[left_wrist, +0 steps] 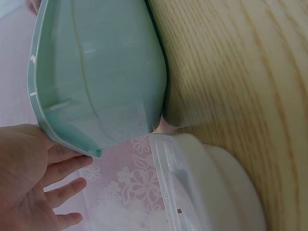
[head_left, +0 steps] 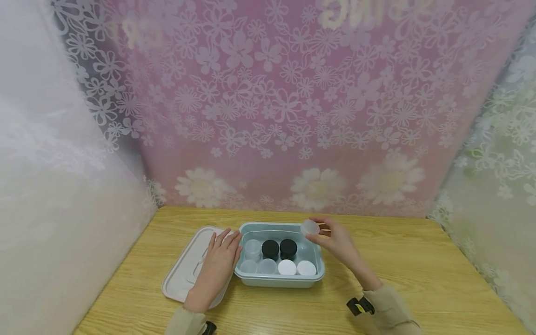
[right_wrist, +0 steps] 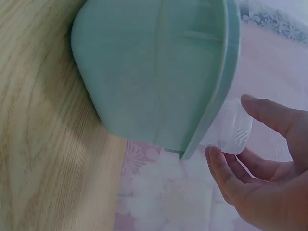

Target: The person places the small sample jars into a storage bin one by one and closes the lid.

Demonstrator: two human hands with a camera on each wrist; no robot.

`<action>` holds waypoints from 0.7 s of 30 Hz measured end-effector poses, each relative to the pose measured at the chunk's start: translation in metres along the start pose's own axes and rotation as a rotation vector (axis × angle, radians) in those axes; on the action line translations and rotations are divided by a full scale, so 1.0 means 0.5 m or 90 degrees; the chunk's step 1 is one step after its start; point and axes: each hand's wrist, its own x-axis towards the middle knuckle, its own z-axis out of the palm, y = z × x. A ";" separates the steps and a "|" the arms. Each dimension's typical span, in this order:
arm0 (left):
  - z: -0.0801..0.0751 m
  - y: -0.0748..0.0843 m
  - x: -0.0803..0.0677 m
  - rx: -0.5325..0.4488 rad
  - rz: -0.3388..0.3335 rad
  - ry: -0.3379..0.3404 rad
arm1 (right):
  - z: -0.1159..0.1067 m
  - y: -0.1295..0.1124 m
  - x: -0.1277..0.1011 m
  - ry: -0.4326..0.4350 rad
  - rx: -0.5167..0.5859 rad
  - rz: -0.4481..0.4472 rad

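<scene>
My right hand [head_left: 335, 237] pinches a clear plastic jar [head_left: 310, 227] with a ribbed translucent lid [right_wrist: 240, 132], above the far right corner of a light blue plastic bin [head_left: 278, 281]. Inside the bin stand two black-lidded jars [head_left: 279, 249], two white-lidded jars [head_left: 296, 268] and several translucent-lidded jars [head_left: 253, 249]. My left hand [head_left: 219, 256] rests at the bin's left rim, its fingers extended and spread in the left wrist view. Under that hand and forearm lies a pale lid [head_left: 188, 260] with a handle outline, partly hidden.
The bin and lid sit on a wood-grain table [head_left: 377, 279]. A pink flowered curtain [head_left: 272, 116] hangs behind the table's far edge, and pale sheets [head_left: 63, 186] hang at both sides.
</scene>
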 end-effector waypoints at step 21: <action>0.003 -0.004 -0.001 0.003 0.011 0.007 | 0.018 -0.016 0.011 -0.094 -0.330 -0.138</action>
